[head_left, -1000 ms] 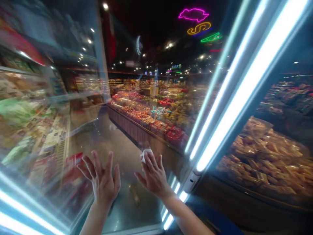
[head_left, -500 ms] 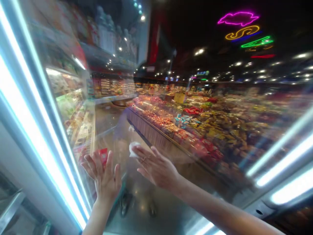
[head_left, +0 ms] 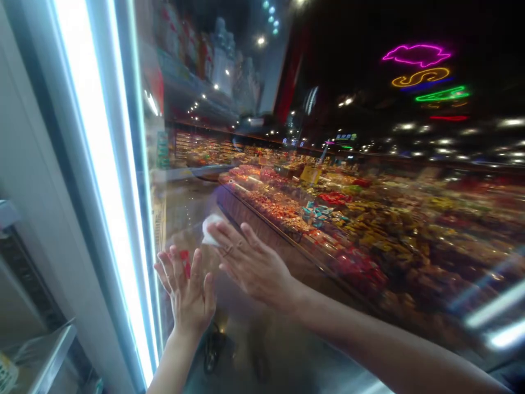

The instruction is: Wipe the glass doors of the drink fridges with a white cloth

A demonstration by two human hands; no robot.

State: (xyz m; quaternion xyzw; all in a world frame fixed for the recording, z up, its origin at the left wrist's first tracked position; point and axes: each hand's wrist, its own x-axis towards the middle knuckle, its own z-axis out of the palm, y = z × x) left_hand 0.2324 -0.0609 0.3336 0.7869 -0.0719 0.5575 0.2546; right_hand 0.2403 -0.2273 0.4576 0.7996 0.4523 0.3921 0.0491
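A transparent glass pane [head_left: 233,334] stands before me, with the shop showing through it and reflections on its surface. My right hand [head_left: 256,265] lies flattened against it, its fingertips pressing a folded white cloth [head_left: 210,230]; whether this is fabric or paper I cannot tell. Rings show on the fingers. To its left, my left hand [head_left: 188,293] is raised with spread fingers and holds nothing, its palm facing the pane. A small red patch [head_left: 186,264] shows behind those fingers.
A bright strip light [head_left: 96,137] runs down the frame at left, near a metal shelf edge [head_left: 53,350]. Through the glass appear bins of colourful wrapped goods [head_left: 328,219] and neon signs [head_left: 418,54]. More light strips [head_left: 496,306] glow at lower right.
My right hand and the white cloth have shifted slightly up and left on the glass. My left hand appears a little further right, and the view has turned left.
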